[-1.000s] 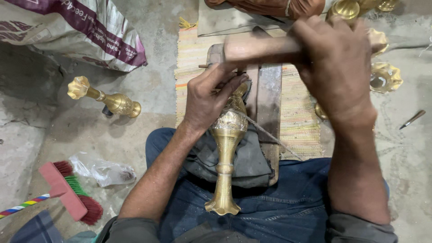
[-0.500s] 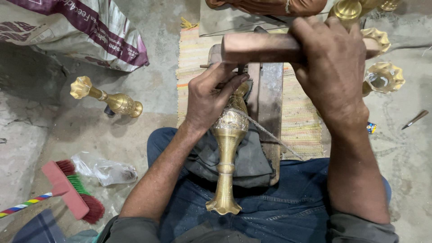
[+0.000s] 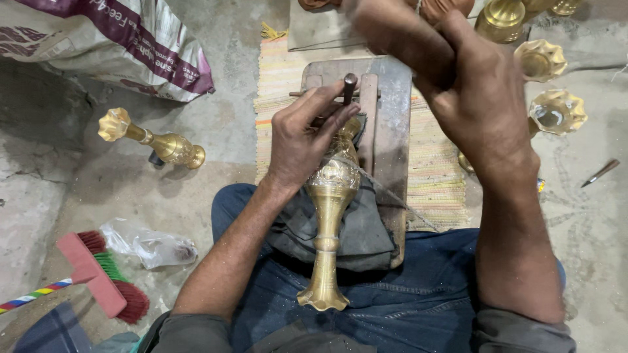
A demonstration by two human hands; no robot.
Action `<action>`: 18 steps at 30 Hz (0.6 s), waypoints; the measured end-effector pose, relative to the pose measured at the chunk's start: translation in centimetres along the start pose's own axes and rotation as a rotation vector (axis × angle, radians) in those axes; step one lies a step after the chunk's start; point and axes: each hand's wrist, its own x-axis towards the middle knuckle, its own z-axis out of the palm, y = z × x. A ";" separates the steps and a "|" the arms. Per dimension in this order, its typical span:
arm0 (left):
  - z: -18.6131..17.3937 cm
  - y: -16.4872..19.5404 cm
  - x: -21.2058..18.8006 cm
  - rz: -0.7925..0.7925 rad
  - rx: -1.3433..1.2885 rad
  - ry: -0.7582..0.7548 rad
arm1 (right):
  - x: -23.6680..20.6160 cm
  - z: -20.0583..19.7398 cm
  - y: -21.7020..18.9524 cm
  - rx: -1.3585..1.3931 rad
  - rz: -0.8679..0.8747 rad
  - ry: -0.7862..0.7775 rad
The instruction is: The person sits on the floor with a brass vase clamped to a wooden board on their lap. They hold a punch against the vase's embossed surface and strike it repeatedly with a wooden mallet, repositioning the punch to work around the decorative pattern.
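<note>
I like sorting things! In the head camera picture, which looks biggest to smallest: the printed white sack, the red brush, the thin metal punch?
1. Printed white sack
2. Red brush
3. Thin metal punch in the left hand

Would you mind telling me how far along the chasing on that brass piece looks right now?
Done: a patterned band shows on the brass vase. In hand: the left hand holds a punch against its upper part, the right hand raised and blurred. Left: the lower stem looks plain; more brass pieces wait alongside.
</note>
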 end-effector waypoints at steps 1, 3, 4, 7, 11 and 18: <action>0.0 0.0 0.0 -0.039 -0.006 -0.014 | 0.0 -0.1 -0.1 -0.028 -0.005 -0.002; 0.0 0.0 0.1 -0.085 0.012 -0.028 | 0.0 -0.4 -0.3 -0.245 -0.050 0.000; 0.1 0.0 0.1 -0.094 0.035 -0.028 | 0.0 -0.5 -0.5 -0.434 -0.091 0.004; 0.2 -0.1 0.1 -0.085 -0.015 -0.020 | -0.1 -0.7 -0.9 0.050 0.039 0.033; 0.2 -0.2 0.2 0.007 0.018 0.003 | 0.1 -0.8 -1.0 -0.249 -0.077 0.052; -0.1 0.0 0.3 -0.056 0.009 -0.018 | 0.4 -1.2 -1.2 -0.015 0.105 -0.058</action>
